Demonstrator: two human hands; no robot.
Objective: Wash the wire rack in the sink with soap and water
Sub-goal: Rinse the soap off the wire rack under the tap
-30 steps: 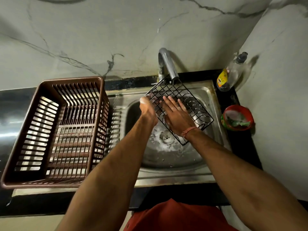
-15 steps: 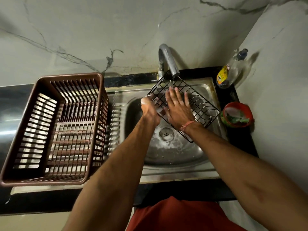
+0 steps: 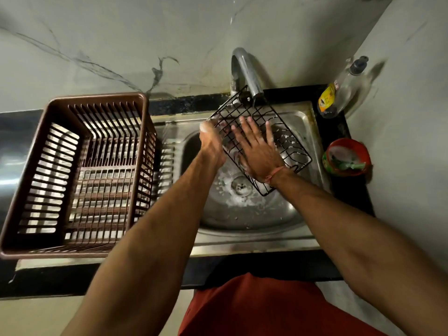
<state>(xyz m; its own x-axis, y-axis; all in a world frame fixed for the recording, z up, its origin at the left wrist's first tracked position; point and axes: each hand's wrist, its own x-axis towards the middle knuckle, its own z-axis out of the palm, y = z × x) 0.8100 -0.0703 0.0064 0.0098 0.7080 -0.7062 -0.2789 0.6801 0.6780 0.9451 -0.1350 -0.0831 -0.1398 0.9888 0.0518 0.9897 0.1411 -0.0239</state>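
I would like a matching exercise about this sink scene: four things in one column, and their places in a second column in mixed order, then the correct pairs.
Things:
1. wire rack
2. brown basket
3. soap bottle
4. red bowl

Places:
A. on the counter, right of the sink
B. in the far right corner by the wall
C. held tilted over the sink, under the tap
D. on the drainboard, left of the basin

Pairs: 1-C, 2-D, 3-B, 4-A

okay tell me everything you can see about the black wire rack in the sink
The wire rack is a black grid of thin wires, seemingly coated metal, with raised sides. It is held tilted over the steel sink, its far corner up by the tap spout. The left hand grips its left edge; the right hand lies flat on the grid. Suds cling to some wires.
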